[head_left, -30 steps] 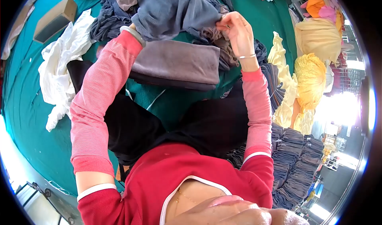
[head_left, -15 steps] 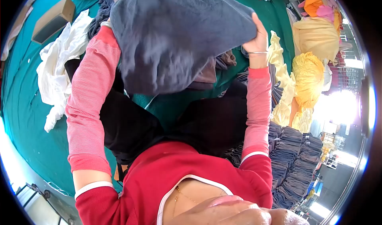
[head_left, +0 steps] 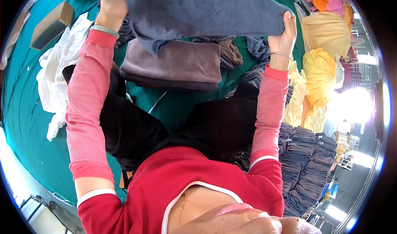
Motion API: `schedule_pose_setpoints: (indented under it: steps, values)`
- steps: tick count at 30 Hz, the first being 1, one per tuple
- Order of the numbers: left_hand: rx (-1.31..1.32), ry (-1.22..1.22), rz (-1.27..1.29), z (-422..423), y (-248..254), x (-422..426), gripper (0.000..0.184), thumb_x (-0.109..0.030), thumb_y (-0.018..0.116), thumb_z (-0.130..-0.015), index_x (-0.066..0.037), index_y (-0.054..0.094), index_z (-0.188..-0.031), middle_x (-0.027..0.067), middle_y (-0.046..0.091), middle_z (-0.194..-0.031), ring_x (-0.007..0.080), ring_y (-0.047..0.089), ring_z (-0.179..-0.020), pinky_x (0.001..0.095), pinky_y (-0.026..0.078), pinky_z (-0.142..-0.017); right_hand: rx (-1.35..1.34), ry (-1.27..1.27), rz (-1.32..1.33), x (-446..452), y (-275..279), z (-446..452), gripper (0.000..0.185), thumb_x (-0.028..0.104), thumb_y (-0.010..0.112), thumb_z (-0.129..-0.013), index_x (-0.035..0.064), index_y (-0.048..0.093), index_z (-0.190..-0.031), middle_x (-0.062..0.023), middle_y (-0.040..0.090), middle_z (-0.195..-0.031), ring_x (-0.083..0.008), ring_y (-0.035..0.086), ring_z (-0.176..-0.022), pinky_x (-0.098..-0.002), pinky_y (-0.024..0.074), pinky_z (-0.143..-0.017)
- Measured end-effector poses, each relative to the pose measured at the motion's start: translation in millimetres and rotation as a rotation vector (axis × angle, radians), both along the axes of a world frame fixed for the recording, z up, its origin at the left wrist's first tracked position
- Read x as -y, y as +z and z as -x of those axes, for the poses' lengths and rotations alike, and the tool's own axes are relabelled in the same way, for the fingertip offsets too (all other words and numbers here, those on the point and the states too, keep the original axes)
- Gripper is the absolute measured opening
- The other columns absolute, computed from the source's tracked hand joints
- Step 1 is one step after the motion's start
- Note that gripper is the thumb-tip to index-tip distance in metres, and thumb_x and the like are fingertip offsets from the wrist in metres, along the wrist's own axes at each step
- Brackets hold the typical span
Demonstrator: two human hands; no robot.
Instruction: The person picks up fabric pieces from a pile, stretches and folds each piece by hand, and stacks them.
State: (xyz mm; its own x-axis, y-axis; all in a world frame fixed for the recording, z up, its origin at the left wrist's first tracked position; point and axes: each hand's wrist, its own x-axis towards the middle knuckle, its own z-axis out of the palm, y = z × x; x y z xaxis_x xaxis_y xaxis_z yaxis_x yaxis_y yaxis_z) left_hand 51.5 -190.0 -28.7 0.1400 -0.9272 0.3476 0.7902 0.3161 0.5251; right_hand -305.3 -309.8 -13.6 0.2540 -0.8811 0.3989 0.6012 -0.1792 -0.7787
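Observation:
A blue-grey cloth [head_left: 206,15] is stretched between my two hands at the top of the view. My left hand [head_left: 112,3] grips its left side, near the top edge. At the right corner, my right hand [head_left: 285,34] pinches the fabric between thumb and fingers. One loose corner of the cloth hangs down over a folded brownish-grey cloth [head_left: 178,64], which lies on top of darker folded ones in front of my legs. Crumpled dark cloths [head_left: 231,52] lie behind that stack, partly hidden by the raised cloth.
The green sheet [head_left: 25,97] spreads under everything. On the left are a cardboard box [head_left: 51,25] and a white crumpled cloth [head_left: 58,72]. Yellow bundles [head_left: 318,77] and stacks of folded dark cloths [head_left: 304,163] stand on the right.
The blue-grey cloth has been lifted off the pile and spread out, then raised further up. Both hands have moved apart, and the folded brownish-grey stack shows again beneath it.

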Motion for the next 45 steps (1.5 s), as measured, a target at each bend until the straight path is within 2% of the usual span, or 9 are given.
schedule_pose_setpoints:
  steps: [12,17,22,24,28,34,40,43,45]
  values:
    - [0.810,0.721,-0.142,-12,1,0,0.021,-0.009,0.054,-0.087,0.000,0.061,-0.106,0.0021,0.063,-0.093,0.0095,0.058,-0.085,0.0222,0.045,-0.075,-0.053,-0.246,-0.083,21,-20,10,0.011,0.009,0.067,-0.081,0.0121,0.057,-0.085,0.0019,0.061,-0.088,-0.0106,0.054,-0.085,-0.0316,0.0370,-0.080]
    - [0.443,0.550,-0.033,-39,-4,-5,0.023,-0.012,0.056,-0.087,0.001,0.062,-0.105,0.0018,0.063,-0.093,0.0097,0.058,-0.086,0.0231,0.044,-0.077,0.056,-0.038,-0.032,9,-4,35,0.011,0.003,0.061,-0.083,0.0122,0.055,-0.087,-0.0005,0.062,-0.089,-0.0144,0.056,-0.087,-0.0350,0.0400,-0.082]
    - [1.012,0.260,-0.089,-74,-5,-96,0.020,-0.013,0.066,-0.077,0.000,0.065,-0.092,0.0072,0.064,-0.091,0.0160,0.059,-0.086,0.0287,0.044,-0.085,-0.059,-0.064,-0.079,-59,1,61,0.007,0.005,0.060,-0.084,0.0104,0.056,-0.087,-0.0056,0.062,-0.088,-0.0197,0.057,-0.088,-0.0347,0.0399,-0.086]
    - [1.100,-0.035,-0.058,-54,3,-130,0.017,-0.008,0.070,-0.068,0.001,0.069,-0.083,0.0100,0.067,-0.089,0.0197,0.061,-0.085,0.0322,0.044,-0.087,-0.050,0.417,-0.102,-67,-25,95,0.012,0.012,0.065,-0.081,0.0083,0.055,-0.080,-0.0099,0.061,-0.084,-0.0225,0.057,-0.082,-0.0334,0.0427,-0.079]
    - [1.026,-0.579,-0.177,-39,-20,-148,0.023,-0.008,0.075,-0.059,0.003,0.069,-0.078,0.0143,0.068,-0.085,0.0238,0.062,-0.085,0.0319,0.044,-0.085,-0.471,0.594,-0.029,-102,-57,96,0.026,0.018,0.074,-0.071,0.0064,0.051,-0.067,-0.0124,0.058,-0.076,-0.0216,0.056,-0.071,-0.0320,0.0450,-0.063]
    - [0.723,-0.138,-0.750,-22,-71,-104,0.034,-0.023,0.065,-0.077,-0.001,0.062,-0.102,-0.0006,0.063,-0.095,0.0075,0.055,-0.086,0.0266,0.044,-0.076,-0.393,0.236,-0.613,-70,-113,63,0.017,0.011,0.060,-0.085,0.0048,0.055,-0.099,-0.0064,0.060,-0.099,-0.0158,0.056,-0.092,-0.0300,0.0447,-0.080]
    - [1.508,-0.150,-0.543,-16,-187,-99,0.076,-0.013,0.068,-0.073,0.004,0.028,-0.135,0.0113,0.042,-0.131,0.0205,0.040,-0.119,0.0297,0.029,-0.102,-1.122,0.223,-0.660,-83,-167,55,0.055,0.034,0.062,-0.084,0.0075,0.042,-0.129,-0.0084,0.055,-0.113,-0.0207,0.049,-0.109,-0.0395,0.0448,-0.084]
    - [1.473,0.022,-0.331,-7,-187,-98,0.080,-0.011,0.068,-0.072,0.005,0.024,-0.138,0.0123,0.038,-0.135,0.0216,0.035,-0.123,0.0285,0.021,-0.106,-1.109,0.339,-0.581,-92,-169,51,0.057,0.027,0.064,-0.082,0.0078,0.040,-0.131,-0.0042,0.058,-0.101,-0.0105,0.055,-0.083,-0.0234,0.0442,-0.060]
    - [1.297,-0.022,-0.639,-2,-154,-91,0.075,-0.011,0.065,-0.075,0.000,0.026,-0.139,0.0108,0.035,-0.138,0.0200,0.037,-0.122,0.0285,0.024,-0.105,-0.875,0.260,-0.600,-91,-162,47,0.055,0.013,0.065,-0.080,0.0070,0.041,-0.129,-0.0029,0.059,-0.094,-0.0076,0.053,-0.073,-0.0210,0.0393,-0.053]
